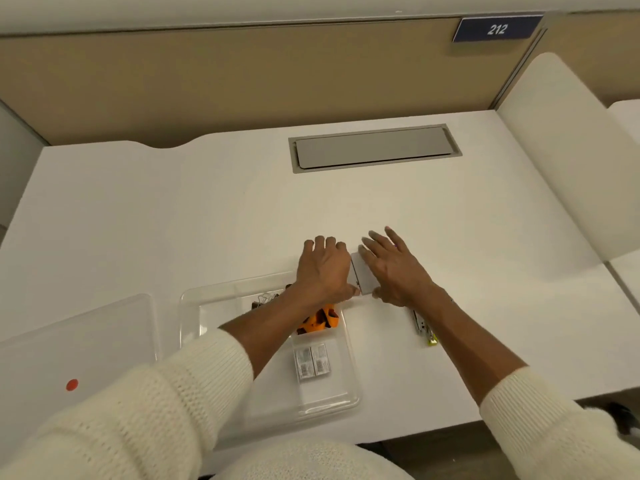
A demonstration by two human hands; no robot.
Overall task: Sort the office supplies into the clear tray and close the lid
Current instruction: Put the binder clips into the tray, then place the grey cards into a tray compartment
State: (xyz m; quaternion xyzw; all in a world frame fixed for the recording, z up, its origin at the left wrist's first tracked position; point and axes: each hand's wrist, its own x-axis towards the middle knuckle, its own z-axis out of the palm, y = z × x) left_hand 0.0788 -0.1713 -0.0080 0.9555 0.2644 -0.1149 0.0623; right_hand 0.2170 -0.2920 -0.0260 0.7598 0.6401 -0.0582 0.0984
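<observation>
Centrally, both hands meet over a small pale grey pad (363, 276), a flat rectangular block with a smooth matte face, lying on the white desk (173, 209) just past the far right corner of the clear tray (188, 303). The left hand (325, 268) arches over the pad's left edge, fingers curled down to the desk and thumb pressed against the pad's near corner. The right hand (394, 268) lies flatter, fingers spread and angled away, its thumb at the pad's near right corner. Whether either hand has truly closed on the pad or only frames it, I cannot tell. Both forearms emerge from cream, ribbed knit sleeves (194, 379).

Under the left forearm sits the tray, transparent plastic with rounded corners and divided compartments. A cluster of orange clips (320, 322) fills a small compartment on the right side, and black binder clips (265, 301) with wire handles lie in the section just left of it. Two small boxes (313, 362) with printed labels sit side by side in the nearer right compartment.

Left of the tray, apart from it, the clear lid (86, 341) lies flat on the desk, bearing a round red sticker (72, 385). Beneath the right wrist a slim metal stapler (424, 329) with a yellow-green end rests on the desk, outside the tray.

Farther back, a long grey rectangular cable hatch (375, 148) is set flush in the desktop, before a tan fabric partition (242, 74) carrying a navy plate (497, 28) reading 212.
</observation>
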